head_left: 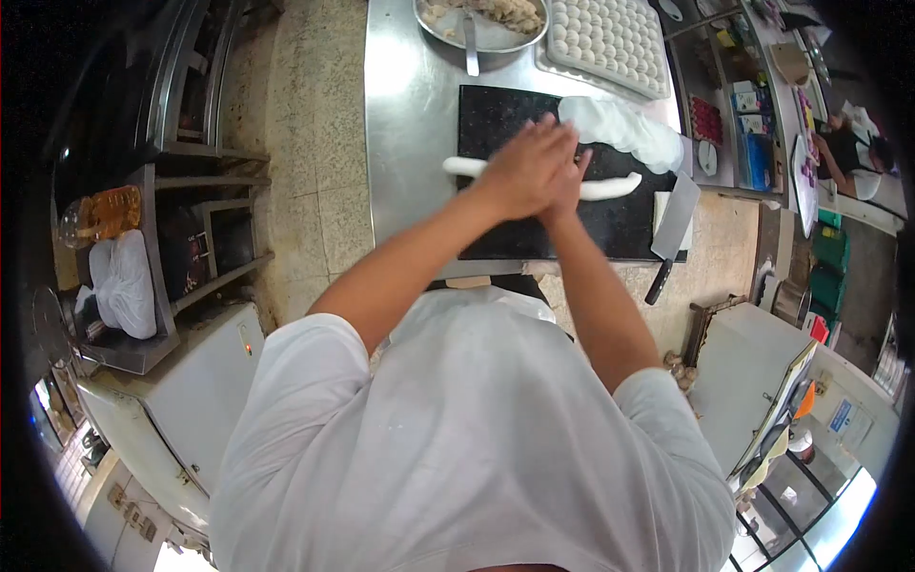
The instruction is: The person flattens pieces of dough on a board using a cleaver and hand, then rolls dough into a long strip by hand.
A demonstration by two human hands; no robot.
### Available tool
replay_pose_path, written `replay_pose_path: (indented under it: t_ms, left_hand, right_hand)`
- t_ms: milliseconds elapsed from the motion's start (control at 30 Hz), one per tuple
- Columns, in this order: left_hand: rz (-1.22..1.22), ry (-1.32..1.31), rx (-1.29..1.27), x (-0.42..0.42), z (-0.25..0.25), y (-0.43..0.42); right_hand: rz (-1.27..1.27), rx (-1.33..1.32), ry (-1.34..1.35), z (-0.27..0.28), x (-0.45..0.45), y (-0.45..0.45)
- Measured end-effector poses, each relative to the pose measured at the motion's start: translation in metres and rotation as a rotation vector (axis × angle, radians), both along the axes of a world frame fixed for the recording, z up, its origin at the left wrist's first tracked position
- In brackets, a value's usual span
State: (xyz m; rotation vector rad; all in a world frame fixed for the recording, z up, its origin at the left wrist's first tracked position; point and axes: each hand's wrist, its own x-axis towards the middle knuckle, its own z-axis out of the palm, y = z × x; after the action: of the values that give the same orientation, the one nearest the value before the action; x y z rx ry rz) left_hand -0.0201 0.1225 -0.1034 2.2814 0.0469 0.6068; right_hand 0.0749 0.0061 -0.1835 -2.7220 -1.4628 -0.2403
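Observation:
A long white dough roll [610, 188] lies across a black board [515, 243], its two ends showing on either side of my hands. My left hand [530, 170] and my right hand [566, 187] overlap on the middle of the roll, palms down, with fingers stretched out. The part of the roll beneath them is hidden. Behind them, a white cloth [624, 133] rests bunched at the board's back right. A cleaver [676, 219] with a black handle lies at the board's right edge, over a pale block [660, 212].
A metal bowl of filling [496, 36] with a flat blade in it stands at the back of the steel table [400, 124]. Beside it is a tray of small white balls [605, 43]. Shelves line the left. Another person [848, 157] is at a table far right.

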Motion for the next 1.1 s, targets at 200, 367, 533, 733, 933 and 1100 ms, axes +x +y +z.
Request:
replay_pose_path:
  t_ms: [200, 367, 533, 733, 933, 1100]
  left_hand:
    - [-0.194, 0.229, 0.022, -0.083, -0.039, -0.092]
    - [0.148, 0.44, 0.26, -0.035, -0.032, -0.074]
    - [0.436, 0.555, 0.476, 0.031, -0.05, 0.001]
    - [0.394, 0.551, 0.511, -0.022, -0.035, -0.017]
    - [0.406, 0.581, 0.368, -0.138, -0.036, -0.09]
    - [0.384, 0.531, 0.233, -0.11, -0.027, -0.031]
  right_hand:
    - [0.099, 0.119, 0.435, 0.046, -0.093, -0.12]
    - [0.16, 0.004, 0.341, 0.04, -0.032, -0.108]
    - [0.125, 0.119, 0.166, 0.041, 0.052, -0.039]
    - [0.108, 0.168, 0.285, 0.05, 0.017, -0.083]
    - [0.235, -0.109, 0.407, 0.055, -0.005, -0.186]
    - [0.122, 0.004, 0.213, 0.05, 0.051, -0.103]
